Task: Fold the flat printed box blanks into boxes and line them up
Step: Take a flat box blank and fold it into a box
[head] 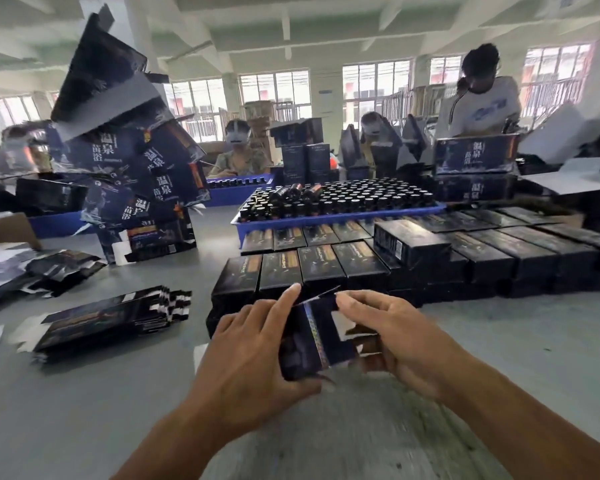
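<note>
Your left hand and right hand both pinch the half-formed box just before you. Squeeze unevenly and its end flap may crease. Finished boxes lie at twelve o'clock; flat blanks at ten.

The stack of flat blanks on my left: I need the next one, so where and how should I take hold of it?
Take the top blank of the stack of flat blanks by its near long edge, coming from the near side with the left hand. That edge looks straight and faces you, whereas the far-right end fans into loose notched flaps that would probably bend. Both hands currently grip the half-folded box.
</note>
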A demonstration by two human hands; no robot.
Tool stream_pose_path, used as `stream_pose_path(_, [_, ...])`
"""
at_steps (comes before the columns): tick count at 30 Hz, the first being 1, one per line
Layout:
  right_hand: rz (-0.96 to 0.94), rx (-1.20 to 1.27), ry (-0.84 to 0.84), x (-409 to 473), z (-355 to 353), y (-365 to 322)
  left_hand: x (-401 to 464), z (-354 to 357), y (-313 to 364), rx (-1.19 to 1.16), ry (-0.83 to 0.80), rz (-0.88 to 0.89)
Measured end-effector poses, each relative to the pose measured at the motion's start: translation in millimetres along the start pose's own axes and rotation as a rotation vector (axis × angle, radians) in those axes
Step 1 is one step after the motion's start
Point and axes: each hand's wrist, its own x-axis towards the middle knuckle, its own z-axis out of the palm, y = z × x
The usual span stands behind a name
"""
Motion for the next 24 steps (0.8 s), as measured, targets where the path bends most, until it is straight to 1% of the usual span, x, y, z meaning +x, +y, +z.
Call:
stream_pose_path(3, [-0.065, -0.063, 0.024, -2.7, 2.4, 0.9, -1.5, -10.9, -6.2, 0.013, 0.005, 0.006])
stream_pose_path(7, [-0.241, -0.271, 0.131, -6.9, 10.0, 0.7, -4.3, -16.6, -2.3, 0.085, 0.14, 0.08])
stream_pose_path(10, [-0.334, -0.424, 0.15, -9.3, 14.4, 0.4, -5.4, -18.7, 0.8, 0.084, 0.176, 0.1])
stream_pose_path(12, [-0.35, -0.438, 0.096, -11.1, 15.8, 0.1, -6.0, -17.2, -1.8, 0.056, 0.165, 0.133])
stream_pose_path(15, [-0.337, -0.451, 0.036, -12.6, 15.5, 1.0, -5.9, -15.7, -5.7, 0.102, 0.164, 0.178])
stream_pose_path(19, [-0.374, -0.453, 0.046, -13.1, 14.9, 1.0, -6.0, -15.4, -5.5, 0.15, 0.193, 0.212])
stream_pose_path(24, [-0.385, -0.44, 0.079, -13.3, 15.1, 0.1, -7.3, -14.9, -2.9, 0.072, 0.181, 0.196])
